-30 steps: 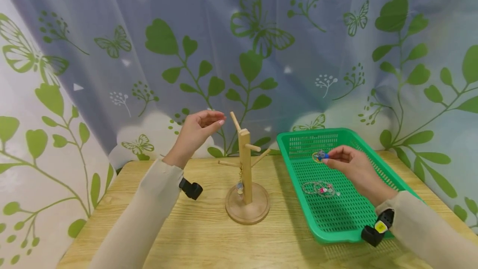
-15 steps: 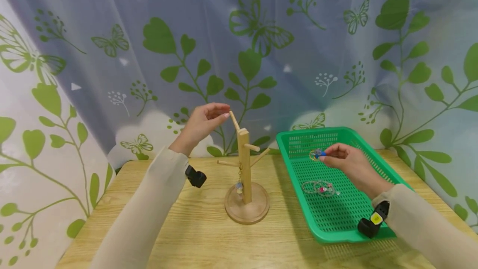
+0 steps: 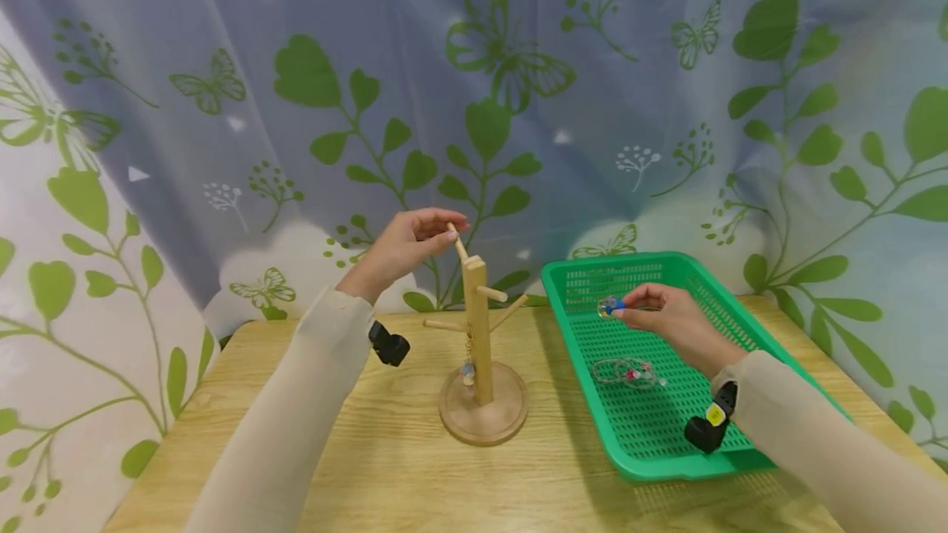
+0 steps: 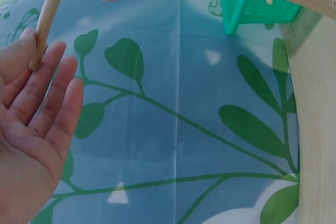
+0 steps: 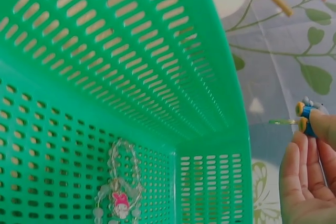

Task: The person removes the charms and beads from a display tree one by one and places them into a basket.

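My left hand [image 3: 403, 247] pinches the end of the top peg [image 4: 48, 22] of a wooden peg stand [image 3: 480, 344], with thumb and index finger around the tip. From a lower peg of that stand hangs a keychain [image 3: 468, 372] on a gold chain. Over the green basket, my right hand [image 3: 676, 321] pinches a small blue and grey figure charm [image 5: 308, 118] between thumb and fingers. A yellowish loop [image 5: 283, 122] sticks out from the charm. Inside the basket lies a clear beaded bracelet [image 5: 125, 174] with a pink and white character charm [image 5: 121, 204].
The green slotted basket [image 3: 603, 426] stands on the right of the wooden table [image 3: 370, 467]. Other pegs [image 3: 511, 312] jut from the stand's post in several directions. Behind the table hangs a curtain [image 3: 355, 15] printed with leaves and butterflies.
My left hand has moved right, from beside the top peg onto its tip. The right hand, still holding the charm, has shifted slightly left over the basket.
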Demonstrator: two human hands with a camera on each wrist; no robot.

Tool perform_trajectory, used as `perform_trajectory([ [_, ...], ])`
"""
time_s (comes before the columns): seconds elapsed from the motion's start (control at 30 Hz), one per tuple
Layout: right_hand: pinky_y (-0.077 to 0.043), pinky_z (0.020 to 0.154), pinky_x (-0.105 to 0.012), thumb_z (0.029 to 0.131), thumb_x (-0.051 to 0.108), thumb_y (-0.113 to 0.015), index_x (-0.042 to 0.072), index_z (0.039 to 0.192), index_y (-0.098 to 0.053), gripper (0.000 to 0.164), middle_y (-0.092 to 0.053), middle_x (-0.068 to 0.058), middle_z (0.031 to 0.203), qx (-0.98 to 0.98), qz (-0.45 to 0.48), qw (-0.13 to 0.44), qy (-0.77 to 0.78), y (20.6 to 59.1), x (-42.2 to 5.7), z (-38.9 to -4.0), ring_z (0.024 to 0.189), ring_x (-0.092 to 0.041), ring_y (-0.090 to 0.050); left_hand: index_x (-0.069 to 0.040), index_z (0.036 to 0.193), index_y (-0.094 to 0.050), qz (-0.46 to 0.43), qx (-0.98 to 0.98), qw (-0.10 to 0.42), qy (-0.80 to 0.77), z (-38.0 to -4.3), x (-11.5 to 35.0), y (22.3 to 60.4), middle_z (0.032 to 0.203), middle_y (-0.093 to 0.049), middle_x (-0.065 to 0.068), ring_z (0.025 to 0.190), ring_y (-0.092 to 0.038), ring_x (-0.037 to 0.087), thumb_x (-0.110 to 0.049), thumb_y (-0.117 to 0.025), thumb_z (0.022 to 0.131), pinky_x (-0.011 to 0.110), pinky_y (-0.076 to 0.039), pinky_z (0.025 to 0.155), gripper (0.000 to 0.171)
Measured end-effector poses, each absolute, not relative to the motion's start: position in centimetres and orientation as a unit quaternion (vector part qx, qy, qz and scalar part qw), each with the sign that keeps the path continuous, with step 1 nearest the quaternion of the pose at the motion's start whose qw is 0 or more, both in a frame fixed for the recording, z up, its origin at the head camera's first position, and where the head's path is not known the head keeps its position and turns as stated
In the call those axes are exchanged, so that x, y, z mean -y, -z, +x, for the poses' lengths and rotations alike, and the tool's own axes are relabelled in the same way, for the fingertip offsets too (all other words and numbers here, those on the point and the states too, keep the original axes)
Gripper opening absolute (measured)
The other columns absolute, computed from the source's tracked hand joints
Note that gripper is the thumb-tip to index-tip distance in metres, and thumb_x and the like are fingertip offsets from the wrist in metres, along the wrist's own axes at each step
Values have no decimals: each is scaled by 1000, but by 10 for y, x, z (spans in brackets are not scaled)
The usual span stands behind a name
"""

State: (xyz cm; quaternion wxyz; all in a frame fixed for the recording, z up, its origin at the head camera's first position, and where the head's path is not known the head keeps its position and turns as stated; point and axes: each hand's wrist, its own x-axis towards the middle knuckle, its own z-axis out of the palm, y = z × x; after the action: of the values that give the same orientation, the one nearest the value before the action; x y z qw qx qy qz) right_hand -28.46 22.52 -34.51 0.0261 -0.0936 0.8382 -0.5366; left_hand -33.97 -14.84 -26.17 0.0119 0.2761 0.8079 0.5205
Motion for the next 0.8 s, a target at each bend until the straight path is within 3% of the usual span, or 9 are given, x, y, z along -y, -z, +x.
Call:
perform_trajectory([
  [0.13, -51, 87, -40, 88, 24, -68, -2, 108, -55, 36, -62, -9, 103, -833, -101, 33, 543, 350, -226, -293, 89, -14, -62, -10, 128, -58, 280, -808, 12, -518, -341, 153, 263, 127, -60, 9, 108, -56, 26, -17, -56, 96, 39, -47, 95, 33],
  [0.3, -47, 90, -48, 89, 22, -68, 0, 107, -55, 32, -63, -9, 101, -835, -90, 52, 540, 358, -228, -299, 90, -15, -61, -10, 124, -59, 271, -814, 7, -513, -340, 154, 262, 123, -61, 8, 102, -58, 21, -16, -57, 95, 38, -48, 91, 30],
  [0.8, -47, 88, -50, 87, 17, -69, 0, 100, -57, 24, -62, -9, 89, -832, -133, 110, 528, 382, -237, -310, 93, -33, -60, -6, 110, -63, 244, -833, -27, -495, -335, 165, 262, 104, -64, 9, 90, -60, 21, -15, -60, 93, 35, -51, 80, 19],
])
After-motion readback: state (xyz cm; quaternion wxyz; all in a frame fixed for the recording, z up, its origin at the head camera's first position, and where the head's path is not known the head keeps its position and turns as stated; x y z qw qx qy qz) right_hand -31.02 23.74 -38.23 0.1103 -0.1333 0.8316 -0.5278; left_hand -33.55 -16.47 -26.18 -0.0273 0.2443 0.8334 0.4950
